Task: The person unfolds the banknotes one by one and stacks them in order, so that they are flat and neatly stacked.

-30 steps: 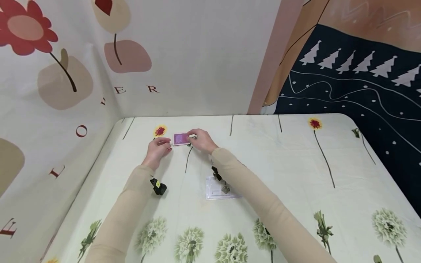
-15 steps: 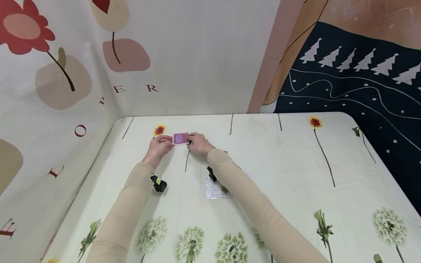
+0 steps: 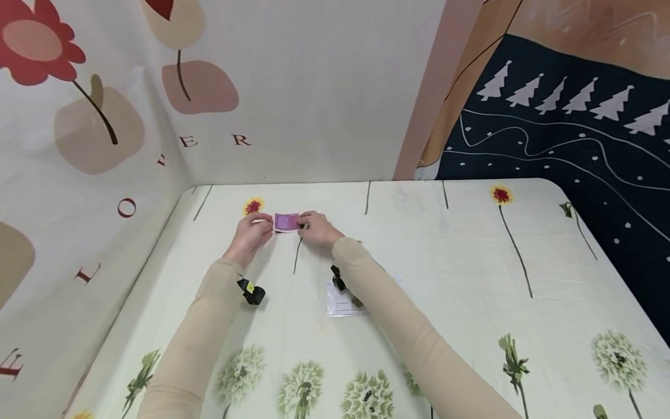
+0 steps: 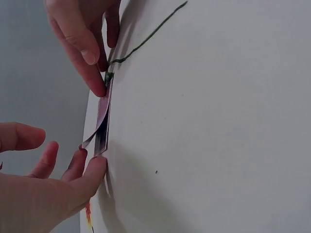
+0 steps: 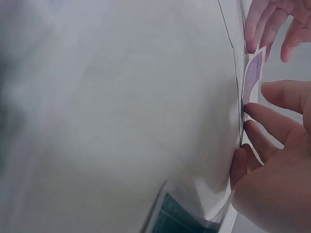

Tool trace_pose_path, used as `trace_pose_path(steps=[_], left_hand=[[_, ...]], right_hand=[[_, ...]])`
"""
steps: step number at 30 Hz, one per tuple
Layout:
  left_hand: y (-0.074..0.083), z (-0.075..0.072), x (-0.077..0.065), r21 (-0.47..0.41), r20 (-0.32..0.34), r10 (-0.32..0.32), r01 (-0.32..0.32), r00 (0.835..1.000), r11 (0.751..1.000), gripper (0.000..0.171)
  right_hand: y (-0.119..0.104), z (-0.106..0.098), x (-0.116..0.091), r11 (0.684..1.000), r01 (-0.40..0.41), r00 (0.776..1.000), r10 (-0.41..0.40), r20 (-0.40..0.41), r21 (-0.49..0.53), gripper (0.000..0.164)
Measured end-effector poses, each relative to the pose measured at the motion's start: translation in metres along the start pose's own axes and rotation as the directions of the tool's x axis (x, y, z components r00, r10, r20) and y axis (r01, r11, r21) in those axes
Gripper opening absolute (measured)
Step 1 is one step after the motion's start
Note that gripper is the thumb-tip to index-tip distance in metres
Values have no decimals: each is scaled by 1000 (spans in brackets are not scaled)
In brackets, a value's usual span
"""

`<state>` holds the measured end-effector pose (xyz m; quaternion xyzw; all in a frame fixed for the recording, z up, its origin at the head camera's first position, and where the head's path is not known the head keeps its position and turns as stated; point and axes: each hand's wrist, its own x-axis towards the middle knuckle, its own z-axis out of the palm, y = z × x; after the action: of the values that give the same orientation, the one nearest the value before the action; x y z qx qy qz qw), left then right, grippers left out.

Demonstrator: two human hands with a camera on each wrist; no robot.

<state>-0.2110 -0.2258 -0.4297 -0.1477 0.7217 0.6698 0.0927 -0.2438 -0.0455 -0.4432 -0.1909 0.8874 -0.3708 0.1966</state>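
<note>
A purple printed paper note [image 3: 287, 222] lies over another flat piece at the back left of the table. Its left end curls up off the layer beneath, as the left wrist view shows. My left hand [image 3: 250, 237] is at that end, its fingertips touching the raised edge and the layer below, thumb apart. At the right end my right hand [image 3: 318, 229] holds the note down, fingers bent at its edge. In the right wrist view the note [image 5: 253, 73] runs between both hands; the contact of the right thumb is hard to make out.
A clear plastic sleeve [image 3: 341, 304] with a white label lies on the flower-print tablecloth [image 3: 450, 256], partly under my right forearm. A teal-printed item [image 5: 182, 218] shows at the bottom of the right wrist view. Patterned cloth walls stand behind and left.
My right hand has come down onto the note's right end with fingers more bent. My left hand has closed the small gap to the left end, which is now lifted.
</note>
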Motion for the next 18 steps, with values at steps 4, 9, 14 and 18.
trace_pose_path(steps=[4,9,14,18], left_hand=[[0,-3,-1,-62,40,-1,3,999,998,43],[-4,-5,0,-103,55,-19,25,998,994,42],[-11,-1,1,-126,10,-18,19,1000,992,43],[-13,6,1,-114,-43,-29,24,999,993,44]], right_hand=[[0,0,-1,1000,10,1000,-9,-2,23,41],[1,1,-1,999,26,1000,-26,-10,23,41],[2,3,-2,999,38,999,-38,-20,5,41],[1,5,-5,999,48,997,-48,-54,6,39]])
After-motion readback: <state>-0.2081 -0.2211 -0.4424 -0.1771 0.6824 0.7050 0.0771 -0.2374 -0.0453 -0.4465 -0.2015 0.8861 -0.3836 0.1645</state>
